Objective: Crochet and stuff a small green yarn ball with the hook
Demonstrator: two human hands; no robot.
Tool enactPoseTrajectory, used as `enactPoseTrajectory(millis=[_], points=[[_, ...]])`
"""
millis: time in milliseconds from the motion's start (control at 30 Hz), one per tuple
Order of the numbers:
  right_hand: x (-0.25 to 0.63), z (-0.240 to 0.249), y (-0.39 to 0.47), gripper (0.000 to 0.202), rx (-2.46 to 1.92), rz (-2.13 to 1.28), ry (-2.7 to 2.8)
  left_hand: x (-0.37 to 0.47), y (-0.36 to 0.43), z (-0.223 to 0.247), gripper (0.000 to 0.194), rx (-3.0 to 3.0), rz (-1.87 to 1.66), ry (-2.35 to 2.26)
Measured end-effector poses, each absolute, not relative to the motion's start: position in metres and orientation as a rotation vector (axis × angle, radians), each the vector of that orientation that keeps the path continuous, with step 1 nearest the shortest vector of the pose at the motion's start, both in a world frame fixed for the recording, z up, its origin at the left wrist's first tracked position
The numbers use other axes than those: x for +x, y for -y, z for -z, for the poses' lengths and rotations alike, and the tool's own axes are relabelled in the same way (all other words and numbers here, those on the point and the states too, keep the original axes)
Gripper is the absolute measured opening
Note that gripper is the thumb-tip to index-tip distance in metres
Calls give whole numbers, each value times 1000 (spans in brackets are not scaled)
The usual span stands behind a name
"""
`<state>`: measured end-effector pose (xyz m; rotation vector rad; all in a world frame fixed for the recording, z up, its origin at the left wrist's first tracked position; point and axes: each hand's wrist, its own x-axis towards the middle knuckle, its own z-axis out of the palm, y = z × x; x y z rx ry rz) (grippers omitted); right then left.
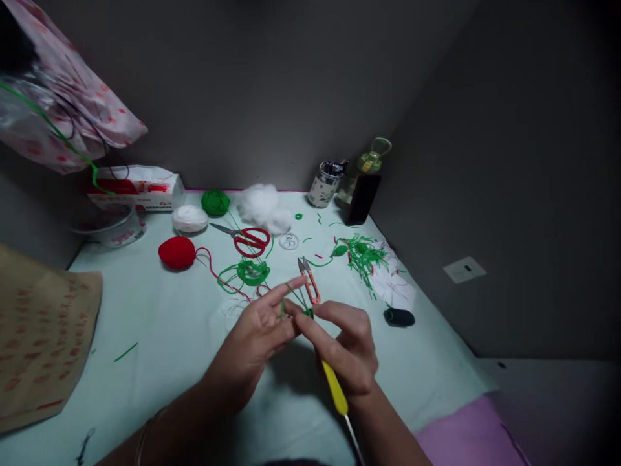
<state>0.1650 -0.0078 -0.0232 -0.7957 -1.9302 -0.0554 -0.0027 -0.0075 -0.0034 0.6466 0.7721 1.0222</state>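
Observation:
My right hand (347, 346) is closed round a crochet hook with a yellow handle (336, 389), its tip end up by my fingertips. Pinched in my left hand (266, 330) is a small piece of green crochet (308, 312), and green yarn runs over the raised index finger. The fingertips of both hands meet at this piece, so most of it is hidden. Just beyond them lie orange thread snips (311, 283). A loose tangle of green yarn (252, 272) rests past my left hand, with red yarn strands beside it.
Red-handled scissors (251, 242), a red yarn ball (177, 252), a white yarn ball (189, 219), a green yarn ball (215, 202) and white stuffing (264, 206) lie farther back. Green yarn scraps (366, 259) are at right, near a phone (363, 199). A paper bag (48, 336) stands left.

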Motion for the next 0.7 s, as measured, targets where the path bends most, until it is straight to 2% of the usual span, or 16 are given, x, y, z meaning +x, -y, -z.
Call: enactPoseTrajectory(millis=[133,233,300,433,533,600,700], points=[[161,15,7,27,-866,-441,1555,-10,0,-5,42,459,-993,-650],[154,11,4,20,-789,-844,1271,-11,-1,-6,43,501,-1050,-666],[151,11,2,18,-772,-960,1252,-10,1,-5,45,561,-1041,-673],[149,15,4,24,-861,-778,1439,-6,4,1,47,655,-1088,-783],[151,15,10,37,-887,-454,1695,-4,3,5,53,624,-1136,-826],[153,14,12,41,-870,-292,1821,-3,1,5,50,540,-1102,-771],[155,12,7,33,-870,-478,1628,-5,-2,2,38,426,-1014,-701]])
